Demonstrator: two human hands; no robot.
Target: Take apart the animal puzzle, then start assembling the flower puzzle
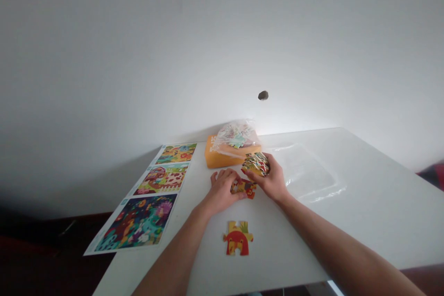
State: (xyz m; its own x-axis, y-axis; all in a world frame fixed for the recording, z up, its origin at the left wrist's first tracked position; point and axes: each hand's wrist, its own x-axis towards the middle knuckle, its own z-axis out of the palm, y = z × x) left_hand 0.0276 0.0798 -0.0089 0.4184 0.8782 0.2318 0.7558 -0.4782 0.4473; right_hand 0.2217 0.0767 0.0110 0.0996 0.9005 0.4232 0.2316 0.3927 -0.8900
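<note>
My right hand [275, 178] is closed around a stack of jigsaw pieces [255, 163], their pale cut edges showing. Just left of it, my left hand [222, 192] pinches red and yellow jigsaw pieces [247, 188] low over the white table; how many there are is partly hidden by the fingers. Nearer to me, a single jigsaw piece [238, 239] with a red, lion-like head on yellow lies face up between my forearms.
A yellow box [218, 159] stands behind my hands, with a clear bag of pieces [237, 136] on top. Flat clear plastic [308, 173] lies to the right. At left, a printed picture sheet [163, 178] overhangs the edge of the table [367, 203]. A wall [222, 46] rises behind.
</note>
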